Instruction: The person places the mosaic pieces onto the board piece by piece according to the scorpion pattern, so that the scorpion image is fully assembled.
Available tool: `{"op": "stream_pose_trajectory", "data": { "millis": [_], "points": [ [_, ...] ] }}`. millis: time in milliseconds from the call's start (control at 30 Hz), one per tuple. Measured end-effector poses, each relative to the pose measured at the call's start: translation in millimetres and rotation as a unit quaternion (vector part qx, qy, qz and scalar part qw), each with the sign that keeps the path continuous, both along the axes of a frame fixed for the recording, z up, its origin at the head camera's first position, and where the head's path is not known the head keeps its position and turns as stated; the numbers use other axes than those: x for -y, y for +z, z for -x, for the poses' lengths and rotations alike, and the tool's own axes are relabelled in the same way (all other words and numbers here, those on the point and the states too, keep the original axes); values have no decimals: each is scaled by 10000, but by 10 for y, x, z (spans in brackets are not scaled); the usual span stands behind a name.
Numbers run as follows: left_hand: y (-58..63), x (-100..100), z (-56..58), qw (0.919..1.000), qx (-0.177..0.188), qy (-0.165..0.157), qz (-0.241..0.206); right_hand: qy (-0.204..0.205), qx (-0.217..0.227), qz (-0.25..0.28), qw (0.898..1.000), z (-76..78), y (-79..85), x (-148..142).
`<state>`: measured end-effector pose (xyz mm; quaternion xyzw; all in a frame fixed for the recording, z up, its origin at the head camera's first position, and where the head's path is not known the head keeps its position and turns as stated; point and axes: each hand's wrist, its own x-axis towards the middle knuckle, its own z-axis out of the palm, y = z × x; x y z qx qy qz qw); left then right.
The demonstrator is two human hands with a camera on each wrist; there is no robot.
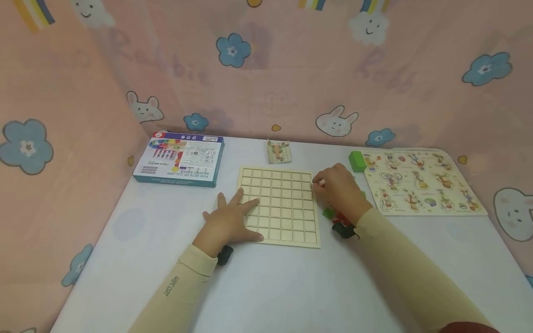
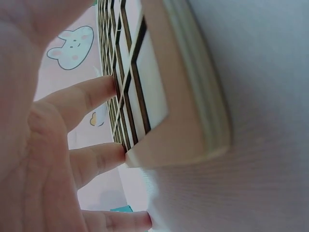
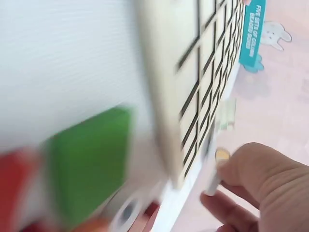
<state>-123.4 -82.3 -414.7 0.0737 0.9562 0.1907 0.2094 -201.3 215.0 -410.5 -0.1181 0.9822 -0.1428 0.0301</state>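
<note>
A pale wooden grid board (image 1: 281, 206) of square cells lies flat on the table. My left hand (image 1: 228, 219) spreads its fingers over the board's left edge, fingertips touching the cells and the rim. At the board's far right corner is my right hand (image 1: 339, 189), with thumb and forefinger pinching a small, thin whitish piece (image 3: 213, 182); its kind is not clear. Beneath the right wrist lie a green block (image 3: 91, 164) and a red piece (image 3: 14, 181), blurred in the right wrist view and partly hidden by the hand in the head view.
A beaded-boxes carton (image 1: 181, 159) lies at the back left. Behind the board stands a small printed packet or card (image 1: 279, 151). At the right, a larger green block (image 1: 357, 161) sits beside a picture puzzle board (image 1: 420, 182). A patterned pink cloth (image 1: 287, 92) rises behind the table.
</note>
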Motion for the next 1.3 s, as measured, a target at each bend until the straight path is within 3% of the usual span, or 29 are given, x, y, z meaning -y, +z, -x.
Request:
{"op": "stream_pose_trajectory", "data": {
  "millis": [233, 367, 667, 833, 1000, 1167, 1300],
  "points": [
    [-26, 9, 22, 10000, 32, 13, 39, 394, 6, 375, 9985, 283, -83, 343],
    [-34, 7, 34, 10000, -7, -8, 60, 544, -107, 358, 9978, 365, -128, 470],
    [-7, 13, 23, 9998, -89, -15, 179, 942, -275, -566, 9936, 353, -123, 602],
    [-20, 17, 39, 9998, -59, -46, 183, 804, 242, -711, 9939, 257, -62, 562],
    [-13, 30, 48, 9999, -26, -15, 156, 479, 941, -595, 9926, 336, -17, 532],
    [-2, 18, 40, 9999, 30, 2, 111, 370, 1107, -571, 9915, 366, -17, 527],
    [14, 10, 25, 9999, 44, -12, 96, 286, 890, -440, 9946, 376, 104, 439]
  ]
}}
